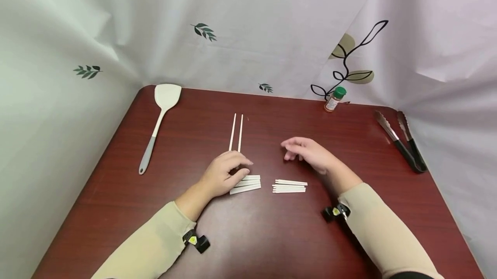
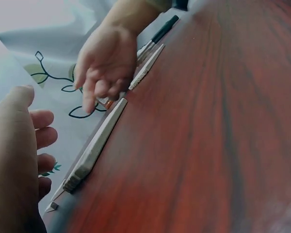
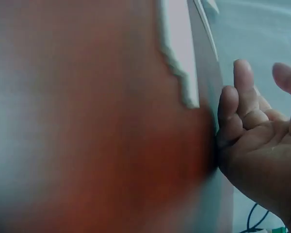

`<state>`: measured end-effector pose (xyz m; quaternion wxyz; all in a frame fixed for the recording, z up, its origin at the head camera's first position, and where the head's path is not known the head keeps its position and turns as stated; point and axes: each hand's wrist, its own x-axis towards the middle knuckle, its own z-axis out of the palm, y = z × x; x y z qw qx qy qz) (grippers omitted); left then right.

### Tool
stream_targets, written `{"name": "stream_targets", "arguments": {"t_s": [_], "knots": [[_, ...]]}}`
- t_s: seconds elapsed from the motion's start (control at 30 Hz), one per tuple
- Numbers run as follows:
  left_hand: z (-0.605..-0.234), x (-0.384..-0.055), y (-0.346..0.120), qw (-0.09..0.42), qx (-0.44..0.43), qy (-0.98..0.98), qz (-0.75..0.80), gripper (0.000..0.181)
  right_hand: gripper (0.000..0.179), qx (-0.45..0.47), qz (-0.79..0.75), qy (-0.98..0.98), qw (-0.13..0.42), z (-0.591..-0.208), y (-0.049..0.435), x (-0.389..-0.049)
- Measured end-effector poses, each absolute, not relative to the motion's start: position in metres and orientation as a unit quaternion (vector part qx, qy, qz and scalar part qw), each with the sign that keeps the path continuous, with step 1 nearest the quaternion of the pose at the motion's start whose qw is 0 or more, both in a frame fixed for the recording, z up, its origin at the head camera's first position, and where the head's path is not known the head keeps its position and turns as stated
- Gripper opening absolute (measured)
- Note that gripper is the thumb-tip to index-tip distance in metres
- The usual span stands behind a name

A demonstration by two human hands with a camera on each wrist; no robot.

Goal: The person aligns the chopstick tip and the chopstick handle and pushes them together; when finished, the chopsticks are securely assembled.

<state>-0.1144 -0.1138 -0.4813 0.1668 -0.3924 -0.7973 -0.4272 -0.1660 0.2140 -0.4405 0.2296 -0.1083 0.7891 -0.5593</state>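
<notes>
Two long white sticks [image 1: 232, 132] are laid nearly parallel on the dark red surface [image 1: 272, 236], their near ends hidden by the left hand [image 1: 225, 173]. That hand is held with thumb and fingers apart, gently bent; nothing is seen gripped. A left group of white sticks [image 1: 254, 181] is partly covered by its thumb; contact cannot be told. A right group of white sticks [image 1: 289, 190] is placed just beside, apart. Beyond it, the right hand [image 1: 310, 154] is held with fingers loosely bent, nothing gripped. A spatula [image 1: 158, 123] is positioned far left; a green-capped bottle [image 1: 334, 101] and spread tongs [image 1: 405, 154] are located right.
</notes>
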Motion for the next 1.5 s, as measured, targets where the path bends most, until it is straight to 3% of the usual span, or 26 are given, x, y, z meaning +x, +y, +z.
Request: {"name": "stream_targets", "arguments": {"t_s": [0.27,0.63,0.83,0.97,1.17,1.5], "knots": [[-0.482,-0.108,-0.115,0.134,-0.373,-0.818,-0.417,0.010,0.027,-0.092,-0.587,0.796,0.117,-0.458,0.226,-0.122],[-0.483,-0.103,-0.115,0.120,-0.362,-0.837,-0.393,0.008,0.019,-0.246,-0.445,0.859,-0.055,-0.477,0.229,-0.100],[-0.484,-0.099,-0.116,0.139,-0.362,-0.830,-0.402,0.008,0.017,-0.211,-0.407,0.881,-0.118,-0.480,0.224,-0.084],[-0.486,-0.098,-0.119,0.146,-0.358,-0.831,-0.401,0.009,0.019,-0.204,-0.396,0.885,-0.134,-0.481,0.223,-0.075],[-0.487,-0.094,-0.127,0.155,-0.348,-0.833,-0.401,0.011,0.025,-0.237,-0.388,0.883,-0.116,-0.483,0.225,-0.068],[-0.487,-0.095,-0.125,0.127,-0.351,-0.845,-0.384,0.020,0.023,-0.251,-0.368,0.887,-0.121,-0.482,0.231,-0.068]]}}
